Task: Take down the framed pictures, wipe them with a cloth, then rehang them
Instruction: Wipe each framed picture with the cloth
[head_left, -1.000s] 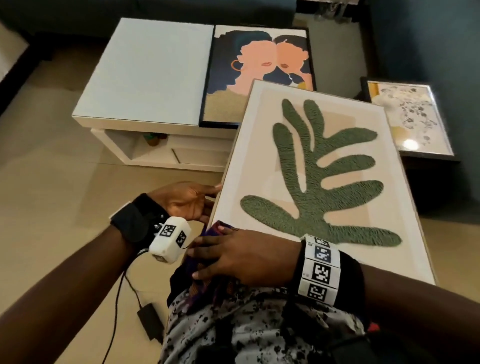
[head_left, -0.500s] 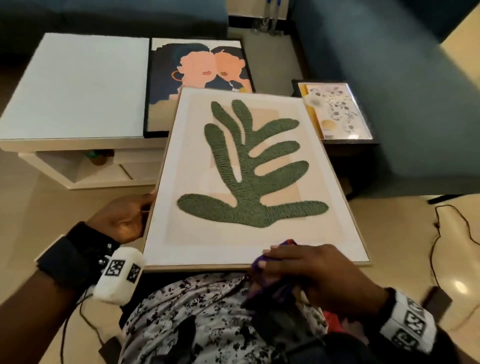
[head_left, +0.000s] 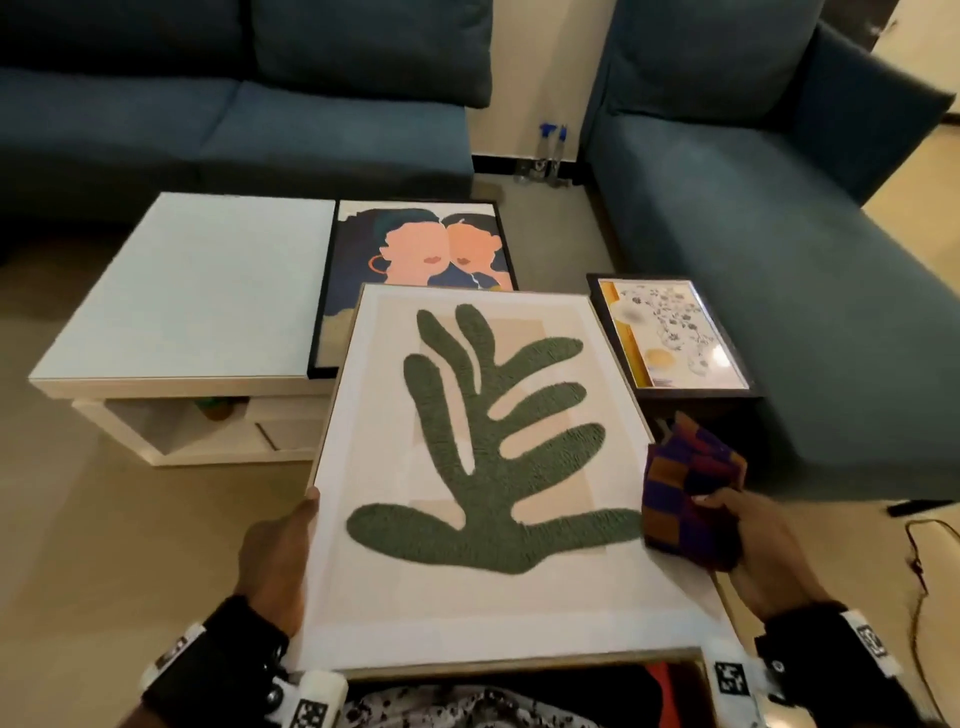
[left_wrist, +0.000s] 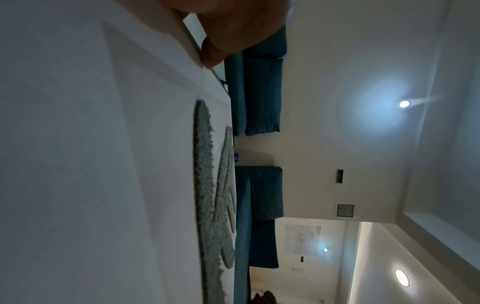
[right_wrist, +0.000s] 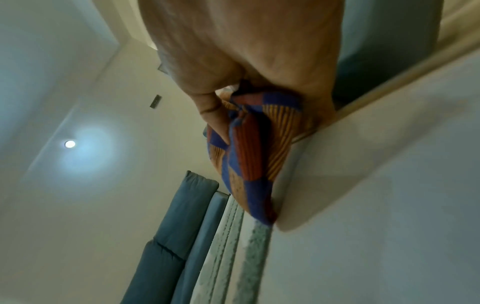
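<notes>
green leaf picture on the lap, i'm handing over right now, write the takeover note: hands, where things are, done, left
Left hand grips the left edge of the light-framed green leaf picture, which is propped on the lap.
Right hand holds the bunched purple-and-orange checked cloth at its right edge.
Black-framed two-faces picture lies on the white coffee table; small black-framed floral picture lies beside it.
Done: all three are down.
Left: finish wiping, rehang.

leaf picture (head_left: 483, 441) nearest, on lap, far edge reaching coffee table (head_left: 182, 291) | left hand (head_left: 275, 561) at its left edge | right hand (head_left: 763, 551) with cloth (head_left: 685, 493) at its right edge | faces picture (head_left: 415, 260) behind, on table's right part | floral picture (head_left: 670, 332) right of that, before right sofa (head_left: 779, 234) | second sofa (head_left: 234, 104) behind table
</notes>
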